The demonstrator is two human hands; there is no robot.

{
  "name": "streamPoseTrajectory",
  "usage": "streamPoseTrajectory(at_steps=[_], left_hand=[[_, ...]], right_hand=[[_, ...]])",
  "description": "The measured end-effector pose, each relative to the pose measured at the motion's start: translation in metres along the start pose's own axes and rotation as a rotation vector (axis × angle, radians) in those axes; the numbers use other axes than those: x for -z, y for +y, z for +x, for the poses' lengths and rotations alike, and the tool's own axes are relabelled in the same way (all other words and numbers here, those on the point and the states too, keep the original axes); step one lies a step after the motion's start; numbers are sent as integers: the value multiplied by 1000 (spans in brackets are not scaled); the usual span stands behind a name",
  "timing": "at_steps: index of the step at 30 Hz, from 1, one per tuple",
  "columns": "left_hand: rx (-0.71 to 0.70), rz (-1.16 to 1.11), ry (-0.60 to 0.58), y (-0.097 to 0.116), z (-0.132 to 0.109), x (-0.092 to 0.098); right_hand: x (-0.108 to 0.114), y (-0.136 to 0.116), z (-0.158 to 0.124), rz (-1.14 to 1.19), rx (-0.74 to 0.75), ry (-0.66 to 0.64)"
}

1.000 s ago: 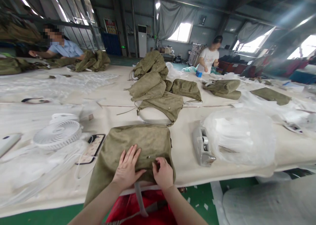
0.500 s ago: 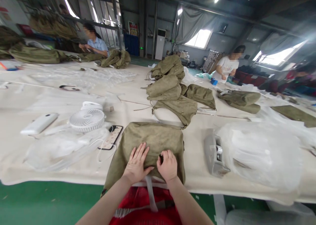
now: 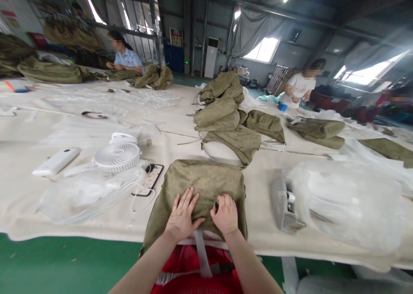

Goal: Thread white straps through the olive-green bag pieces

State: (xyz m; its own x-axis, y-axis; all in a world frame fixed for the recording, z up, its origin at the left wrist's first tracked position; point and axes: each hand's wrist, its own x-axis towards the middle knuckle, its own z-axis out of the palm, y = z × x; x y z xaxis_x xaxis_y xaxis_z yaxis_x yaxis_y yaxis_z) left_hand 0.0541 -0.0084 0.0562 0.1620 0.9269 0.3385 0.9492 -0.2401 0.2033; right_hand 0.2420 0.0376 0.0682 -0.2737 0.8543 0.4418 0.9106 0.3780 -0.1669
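An olive-green canvas bag (image 3: 206, 177) lies flat at the table's front edge, right before me. My left hand (image 3: 183, 216) rests on its middle, fingers spread over the cloth. To the right of it, my right hand (image 3: 225, 214) is closed with curled fingers against the bag's surface. Something small and dark shows at the thumb and forefinger of that hand, too little of it visible to name. A pale strap (image 3: 202, 255) hangs from the bag's near edge over my red clothing.
Left of the bag are a phone (image 3: 149, 183), a white fan (image 3: 116, 157), a white power bank (image 3: 56, 161) and clear plastic. To the right stand a grey tape dispenser (image 3: 287, 208) and plastic bags (image 3: 351, 203). More olive bags (image 3: 230, 141) lie behind. Two people work farther back.
The whole view has shifted slightly, so things sit a little farther right. Both hands stay on the bag in nearly the same places.
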Motion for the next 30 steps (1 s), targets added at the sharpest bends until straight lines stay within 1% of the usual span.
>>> streamPoseTrajectory(at_steps=[8, 11, 16, 24, 30], left_hand=[[17, -27, -16, 9, 5, -5], [19, -29, -27, 13, 4, -5], [39, -30, -51, 17, 2, -4], [54, -26, -54, 24, -1, -3], [45, -25, -36, 23, 1, -4]], right_hand=[[3, 20, -5, -84, 29, -15], [2, 24, -8, -42, 39, -7], [0, 28, -11, 71, 89, -68], [-2, 32, -11, 158, 27, -17], [-3, 29, -10, 97, 4, -17]])
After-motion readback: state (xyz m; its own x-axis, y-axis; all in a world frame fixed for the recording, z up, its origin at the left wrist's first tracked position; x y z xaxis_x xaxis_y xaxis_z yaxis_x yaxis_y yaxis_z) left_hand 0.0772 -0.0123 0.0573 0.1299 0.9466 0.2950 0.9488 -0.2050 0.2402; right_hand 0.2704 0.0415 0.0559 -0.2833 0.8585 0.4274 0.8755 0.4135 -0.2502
